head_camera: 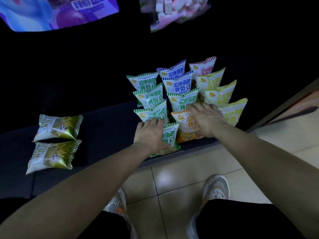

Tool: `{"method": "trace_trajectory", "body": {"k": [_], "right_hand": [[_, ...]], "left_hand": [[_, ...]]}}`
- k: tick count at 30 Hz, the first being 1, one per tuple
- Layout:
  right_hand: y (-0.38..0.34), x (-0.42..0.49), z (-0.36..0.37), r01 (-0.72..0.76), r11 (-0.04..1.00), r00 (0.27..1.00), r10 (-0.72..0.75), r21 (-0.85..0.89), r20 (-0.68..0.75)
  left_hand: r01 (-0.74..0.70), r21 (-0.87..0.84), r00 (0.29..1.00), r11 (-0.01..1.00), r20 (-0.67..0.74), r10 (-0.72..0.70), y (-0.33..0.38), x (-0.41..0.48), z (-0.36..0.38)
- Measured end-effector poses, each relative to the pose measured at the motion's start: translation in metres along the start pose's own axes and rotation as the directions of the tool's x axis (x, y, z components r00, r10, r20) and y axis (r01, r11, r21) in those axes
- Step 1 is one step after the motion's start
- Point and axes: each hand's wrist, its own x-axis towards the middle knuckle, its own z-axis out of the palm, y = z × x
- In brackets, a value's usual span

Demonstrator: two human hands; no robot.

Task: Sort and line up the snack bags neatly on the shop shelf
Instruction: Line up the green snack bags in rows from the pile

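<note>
Several snack bags stand in rows on the dark shelf (107,121): green-striped bags (148,99) on the left, blue ones (179,81) behind the middle, yellow ones (219,94) on the right, a red one (203,66) at the back. My left hand (150,133) rests with straight fingers on the front green bag (170,135). My right hand (205,118) lies flat over the orange bag (185,125), its fingertips touching the green bag (183,100) behind. Two olive-green bags (58,126) (53,154) lie flat at the shelf's left.
The shelf's front edge (189,152) runs just under my wrists. Beige floor tiles (172,178) and my two shoes (215,188) show below. A dark upright post (283,104) borders the shelf on the right. Other packets hang above (174,11).
</note>
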Motion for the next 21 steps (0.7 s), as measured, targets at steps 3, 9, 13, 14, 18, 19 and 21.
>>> {"method": "trace_trajectory", "body": {"k": [3,9,13,14,18,19,21], "right_hand": [[-0.002,0.008,0.008,-0.012,0.998,0.999,0.009,-0.068,-0.044],[-0.001,0.014,0.015,-0.035,0.993,0.998,0.027,-0.117,-0.064],[-0.002,0.013,0.019,-0.03,0.994,0.995,0.02,-0.101,-0.098],[-0.002,0.013,0.02,-0.033,0.995,0.995,0.023,-0.096,-0.099],[-0.003,0.012,0.017,-0.045,0.996,0.997,0.041,-0.075,-0.066],[-0.005,0.012,0.016,-0.047,0.996,0.998,0.043,-0.076,-0.054],[-0.008,0.011,0.015,-0.05,0.995,0.998,0.046,-0.09,-0.044]], "left_hand": [[-0.032,0.141,0.998,0.989,-0.047,0.039,-0.004,0.0,0.017],[0.016,0.175,0.993,0.984,-0.119,0.005,-0.016,0.009,0.019],[0.034,0.172,0.992,0.984,-0.128,-0.012,-0.015,0.013,0.02],[0.039,0.167,0.992,0.985,-0.128,-0.018,-0.014,0.013,0.02],[0.013,0.161,0.992,0.987,-0.128,0.008,-0.01,0.015,0.025],[-0.001,0.165,0.992,0.986,-0.127,0.022,-0.01,0.015,0.026],[-0.019,0.17,0.992,0.985,-0.123,0.041,-0.01,0.014,0.026]]}}
